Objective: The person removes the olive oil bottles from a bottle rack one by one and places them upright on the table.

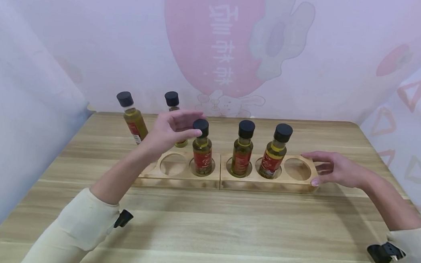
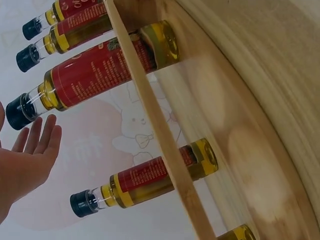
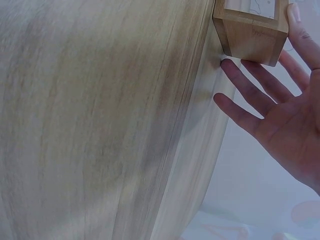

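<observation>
Two light wooden racks with round holes stand end to end, the left rack [image 1: 178, 182] and the right rack [image 1: 265, 186]. My left hand [image 1: 172, 131] is at the black cap of an olive oil bottle [image 1: 202, 157] in the left rack's rightmost hole. Its thumb is against or very near the cap, fingers extended and spread apart [image 2: 30, 160]. Two more oil bottles, one [image 1: 242, 157] and another [image 1: 272, 159], stand in the right rack. My right hand [image 1: 342, 169] holds that rack's right end between thumb and index finger, its other fingers spread [image 3: 285, 120].
Behind the left rack stand two more oil bottles, one tilted-looking bottle [image 1: 136, 123] at far left and one [image 1: 172, 101] partly hidden by my left hand. A wood-grain table [image 1: 233, 229] lies under everything. A printed cloth [image 1: 129, 42] hangs behind it.
</observation>
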The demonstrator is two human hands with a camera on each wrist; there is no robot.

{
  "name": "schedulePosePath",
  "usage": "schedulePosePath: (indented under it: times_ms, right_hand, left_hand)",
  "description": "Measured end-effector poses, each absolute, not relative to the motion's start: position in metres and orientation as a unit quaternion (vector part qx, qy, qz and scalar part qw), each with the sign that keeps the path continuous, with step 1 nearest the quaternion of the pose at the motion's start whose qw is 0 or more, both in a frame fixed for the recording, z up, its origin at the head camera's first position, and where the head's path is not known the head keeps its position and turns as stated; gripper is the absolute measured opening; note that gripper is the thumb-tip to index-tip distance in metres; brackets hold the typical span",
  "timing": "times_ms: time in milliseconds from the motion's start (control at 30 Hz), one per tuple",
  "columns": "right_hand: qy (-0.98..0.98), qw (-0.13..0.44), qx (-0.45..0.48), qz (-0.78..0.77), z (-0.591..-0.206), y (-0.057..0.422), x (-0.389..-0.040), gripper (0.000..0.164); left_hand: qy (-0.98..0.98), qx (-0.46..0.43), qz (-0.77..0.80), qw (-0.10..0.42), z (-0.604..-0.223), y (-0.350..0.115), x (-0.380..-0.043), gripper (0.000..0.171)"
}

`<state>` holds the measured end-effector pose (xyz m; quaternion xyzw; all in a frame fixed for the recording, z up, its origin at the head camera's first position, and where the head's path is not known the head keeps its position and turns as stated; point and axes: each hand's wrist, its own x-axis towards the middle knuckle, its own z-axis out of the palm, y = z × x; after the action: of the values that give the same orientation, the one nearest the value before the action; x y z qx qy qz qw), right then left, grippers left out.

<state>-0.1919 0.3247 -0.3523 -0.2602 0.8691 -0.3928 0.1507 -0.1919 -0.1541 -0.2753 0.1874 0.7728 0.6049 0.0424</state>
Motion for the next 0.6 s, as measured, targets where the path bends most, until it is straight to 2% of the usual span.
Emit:
schedulePosePath:
  times_ms: [267, 600]
  right_hand:
    - [0.868, 0.152, -0.256, -0.398, -0.352, 0.324, -0.191, 0.076]
    - [0.868, 0.159, -0.252, -0.398, -0.351, 0.325, -0.191, 0.076]
  left_hand:
    - [0.752, 0.187, 0.629, 0.058, -0.288, -0.144, -0.191, 0.050]
    - [0.707, 0.195, 0.679, 0.035, -0.292, -0.137, -0.189, 0.048]
